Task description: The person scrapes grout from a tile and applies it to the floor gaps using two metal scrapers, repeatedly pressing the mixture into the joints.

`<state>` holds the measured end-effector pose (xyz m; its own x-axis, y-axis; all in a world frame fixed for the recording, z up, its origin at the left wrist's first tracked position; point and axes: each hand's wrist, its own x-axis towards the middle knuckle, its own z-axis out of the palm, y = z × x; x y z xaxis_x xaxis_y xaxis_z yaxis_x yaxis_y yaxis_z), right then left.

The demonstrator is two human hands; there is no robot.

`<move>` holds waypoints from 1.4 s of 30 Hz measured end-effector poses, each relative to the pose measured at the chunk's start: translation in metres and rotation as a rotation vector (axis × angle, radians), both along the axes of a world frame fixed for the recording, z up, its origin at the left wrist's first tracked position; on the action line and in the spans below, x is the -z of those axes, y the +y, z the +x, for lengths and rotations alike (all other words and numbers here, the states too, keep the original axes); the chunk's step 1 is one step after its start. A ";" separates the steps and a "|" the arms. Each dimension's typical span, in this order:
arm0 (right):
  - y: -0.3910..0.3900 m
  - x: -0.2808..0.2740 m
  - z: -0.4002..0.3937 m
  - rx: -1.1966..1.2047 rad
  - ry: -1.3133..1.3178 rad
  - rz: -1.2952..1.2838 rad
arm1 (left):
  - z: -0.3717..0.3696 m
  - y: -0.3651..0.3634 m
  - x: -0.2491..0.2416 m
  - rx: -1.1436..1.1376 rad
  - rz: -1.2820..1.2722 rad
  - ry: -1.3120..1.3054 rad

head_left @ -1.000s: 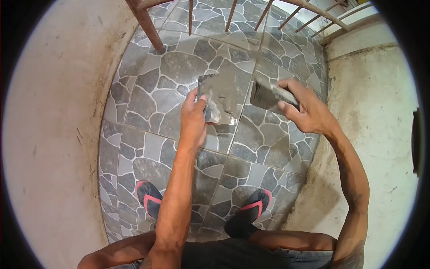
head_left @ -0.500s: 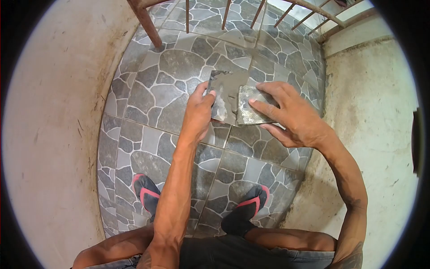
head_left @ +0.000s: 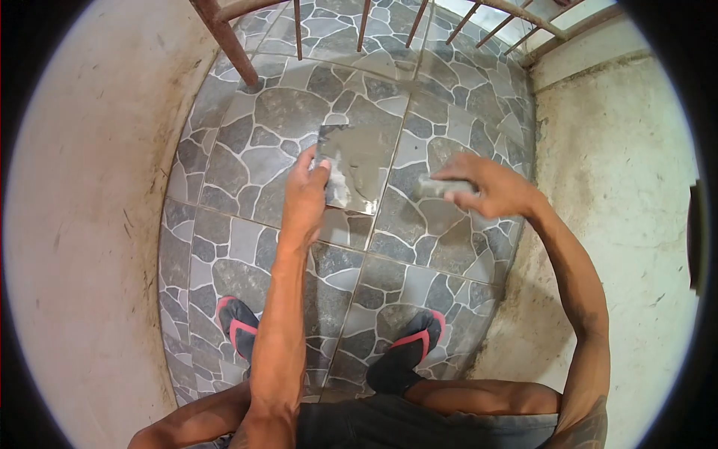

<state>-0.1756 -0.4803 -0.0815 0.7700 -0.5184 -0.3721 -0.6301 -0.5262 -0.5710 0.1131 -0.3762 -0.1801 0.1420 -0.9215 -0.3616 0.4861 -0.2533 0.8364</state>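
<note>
My left hand (head_left: 305, 196) grips the left edge of a flat, nearly square plate (head_left: 357, 168), thumb on top. Grey mortar-like paste covers most of the plate's upper face, with a whitish smear near the thumb. To the right of the plate, and apart from it, my right hand (head_left: 490, 185) is closed on a small grey block (head_left: 441, 187) with a rough, patterned face. The block is turned nearly edge-on and slightly blurred by motion. Both things are held above the tiled floor.
Stone-patterned tiles (head_left: 292, 112) cover the floor. A rusty metal gate (head_left: 238, 52) stands ahead. Stained walls rise at left (head_left: 97, 224) and right (head_left: 613, 187). Below are my feet in black flip-flops with pink straps, the left flip-flop (head_left: 241, 329) and the right flip-flop (head_left: 422, 337).
The block has come off the plate's right edge, moved right and tilted edge-on. My left hand has shifted a little left with the plate, baring more of its pasted face.
</note>
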 end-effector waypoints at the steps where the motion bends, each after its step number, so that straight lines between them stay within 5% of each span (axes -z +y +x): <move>1: -0.009 0.010 -0.009 0.175 -0.067 0.203 | 0.005 -0.001 0.000 0.003 0.002 -0.040; 4: -0.028 0.048 -0.030 0.821 -0.523 0.934 | 0.014 0.005 0.004 -0.040 0.022 -0.039; 7: -0.044 0.067 -0.031 0.859 -0.701 1.097 | 0.019 0.018 0.013 -0.065 0.031 -0.022; 18: -0.063 0.112 -0.003 0.699 -0.705 1.521 | 0.024 0.030 0.015 -0.151 0.108 0.034; 30: -0.074 0.090 -0.007 0.703 -0.502 0.907 | 0.013 0.019 0.035 -0.127 0.093 0.048; 33: -0.093 0.082 -0.001 0.427 -0.142 0.232 | 0.014 0.023 0.038 -0.127 0.093 0.054; 37: -0.115 0.096 0.005 0.089 -0.032 -0.342 | 0.017 0.025 0.037 -0.119 0.102 0.049; 42: -0.127 0.125 0.015 -0.022 0.010 -0.592 | 0.019 0.026 0.035 -0.149 0.120 0.077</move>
<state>-0.1601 -0.6074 -0.2061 0.7807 -0.6242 -0.0318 -0.6195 -0.7662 -0.1708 0.1316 -0.3499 -0.2146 0.2415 -0.8417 -0.4829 0.5867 -0.2697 0.7636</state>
